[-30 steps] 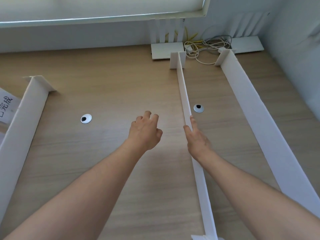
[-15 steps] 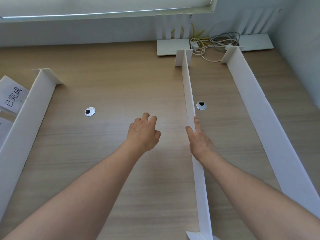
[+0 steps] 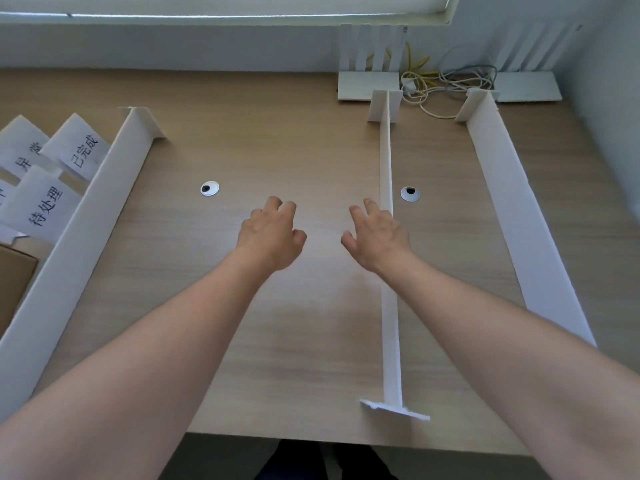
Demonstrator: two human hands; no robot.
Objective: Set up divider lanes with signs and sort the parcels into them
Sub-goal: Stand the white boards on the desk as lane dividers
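Head view looks down on a wooden worktop (image 3: 311,161) with three white dividers standing on it. Both hands hover over the lane between the left divider (image 3: 86,244) and the middle divider (image 3: 387,174). The left hand (image 3: 272,237) has its fingers loosely curled and holds nothing; its grip is relaxed and empty. The right hand (image 3: 377,237) is also empty, with the fingers spread and slightly bent. It lies just beside the middle divider, on its left side, and I cannot tell whether the fingertips touch the board. The right divider (image 3: 512,216) stands well apart from both hands, further to the right. Left of the left divider, three paper signs (image 3: 46,206) with printed characters stand close together, and a brown parcel (image 3: 14,282) shows at the frame edge below them. Two round cable holes (image 3: 209,188) sit in the worktop, one on each side of the middle divider. Some cables (image 3: 446,84) lie at the far edge.
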